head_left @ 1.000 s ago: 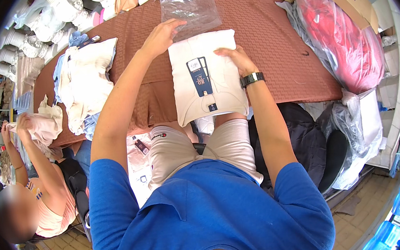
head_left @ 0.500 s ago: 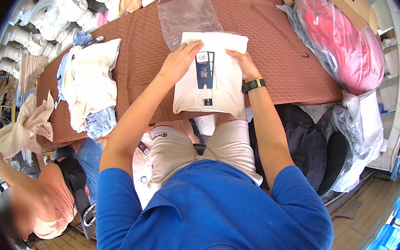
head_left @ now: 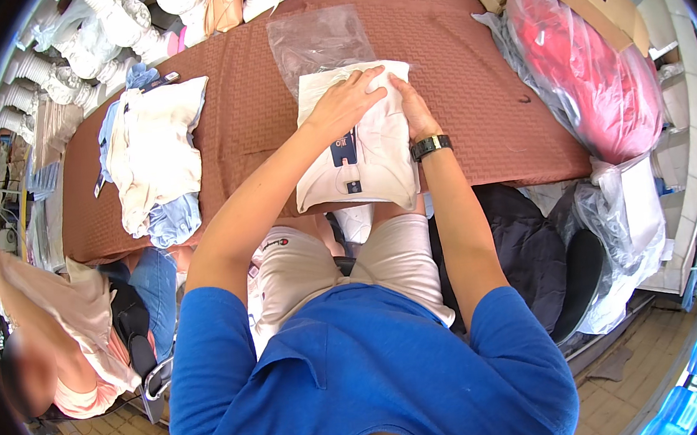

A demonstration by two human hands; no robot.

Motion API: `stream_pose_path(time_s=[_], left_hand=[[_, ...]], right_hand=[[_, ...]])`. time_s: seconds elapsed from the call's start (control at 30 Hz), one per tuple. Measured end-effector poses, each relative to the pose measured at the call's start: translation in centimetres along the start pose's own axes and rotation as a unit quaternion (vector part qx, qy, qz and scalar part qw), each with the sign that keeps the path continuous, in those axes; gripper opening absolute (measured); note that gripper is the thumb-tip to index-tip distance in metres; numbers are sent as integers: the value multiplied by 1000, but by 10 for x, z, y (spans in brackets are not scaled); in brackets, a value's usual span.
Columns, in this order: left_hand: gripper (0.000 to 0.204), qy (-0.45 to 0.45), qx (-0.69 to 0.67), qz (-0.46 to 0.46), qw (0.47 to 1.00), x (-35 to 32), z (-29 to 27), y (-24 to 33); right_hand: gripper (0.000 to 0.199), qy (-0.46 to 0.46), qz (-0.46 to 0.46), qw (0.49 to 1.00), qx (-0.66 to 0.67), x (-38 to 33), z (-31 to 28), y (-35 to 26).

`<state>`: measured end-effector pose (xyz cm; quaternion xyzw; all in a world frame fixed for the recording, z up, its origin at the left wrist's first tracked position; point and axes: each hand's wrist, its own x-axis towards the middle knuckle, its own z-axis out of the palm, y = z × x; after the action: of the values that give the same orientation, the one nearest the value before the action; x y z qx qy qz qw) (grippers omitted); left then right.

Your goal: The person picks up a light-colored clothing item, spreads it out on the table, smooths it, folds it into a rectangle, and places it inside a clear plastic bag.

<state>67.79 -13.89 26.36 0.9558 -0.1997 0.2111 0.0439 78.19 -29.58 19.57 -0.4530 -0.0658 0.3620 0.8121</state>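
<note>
Left hand [head_left: 346, 104] lies spread on the folded cream garment [head_left: 382, 151] atop the brown tablecloth [head_left: 243, 85]; right hand [head_left: 416, 112] cups its right edge, grip unclear. Likely light and limp, best held by both sides.

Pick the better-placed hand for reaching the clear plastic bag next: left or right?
Left, probably. The left hand lies over the folded cream garment, nearer the clear plastic bag, which extends beyond the garment's far-left corner. The right hand is at the garment's right edge, farther away.

Bright; soft shadows; sheen on clear bag [head_left: 319, 37]; edges bowed, rim black
</note>
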Motion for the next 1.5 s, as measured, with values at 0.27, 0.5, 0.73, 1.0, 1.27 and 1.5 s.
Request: stream_pose_path(time_s=[0.27, 0.5, 0.73, 1.0, 1.27, 1.5], left_hand=[[38, -27, 82, -29, 996, 15, 10, 6], [45, 30, 45, -32, 998, 23, 17, 2], [49, -47, 38, -50, 997, 34, 12, 2], [48, -16, 7, -14, 1000, 37, 27, -5], [49, -56, 0, -8, 998, 32, 14, -1], [55, -60, 25, -5, 998, 30, 14, -5]], right_hand=[[55, 24, -62, 995, -69, 1, 11, 1], [43, 4, 19, 1000, -18, 9, 6, -8], [37, 51, -90, 977, -187, 13, 7, -1], [37, 35, -60, 990, -123, 8, 25, -3], [35, 104, -132, 947, -273, 18, 8, 10], [38, 50, -153, 978, -136, 14, 14, 18]])
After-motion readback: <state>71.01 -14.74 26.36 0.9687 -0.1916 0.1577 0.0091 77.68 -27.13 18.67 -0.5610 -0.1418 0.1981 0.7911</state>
